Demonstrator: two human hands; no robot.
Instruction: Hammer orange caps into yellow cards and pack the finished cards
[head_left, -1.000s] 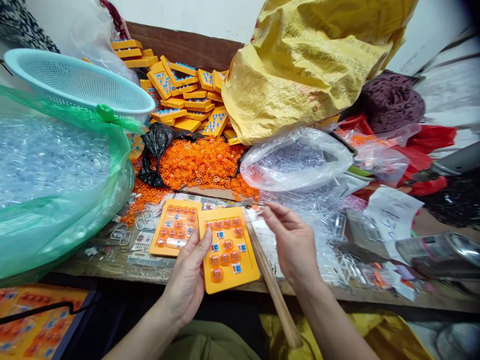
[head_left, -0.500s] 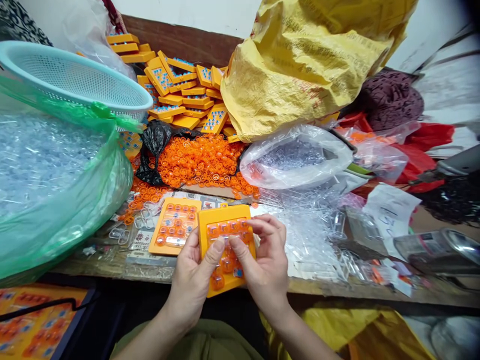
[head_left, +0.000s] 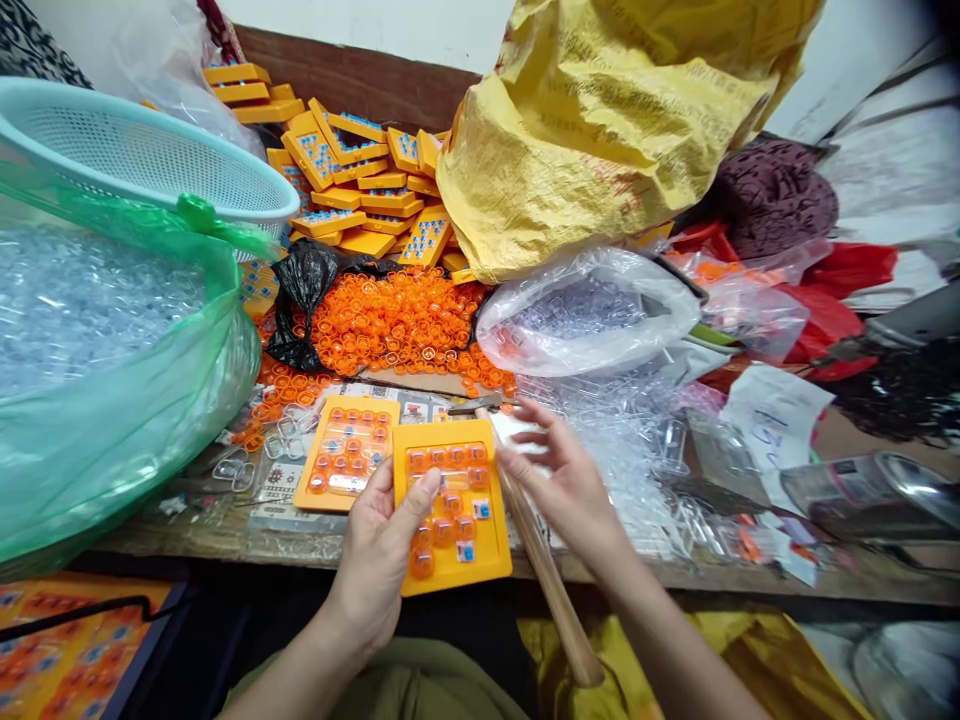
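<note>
My left hand (head_left: 379, 545) pinches the yellow game board (head_left: 491, 550) at nine o'clock, best held steady, my right hand (head_left: 562, 485) loosely spread at two.

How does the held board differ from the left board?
The held board is in the left hand; the left board rests on printed material. The held board shows two blue-and-white squares at lower right; the left board has a long clear piece near its lower edge. Both are yellow-orange and carry orange pieces.
</note>
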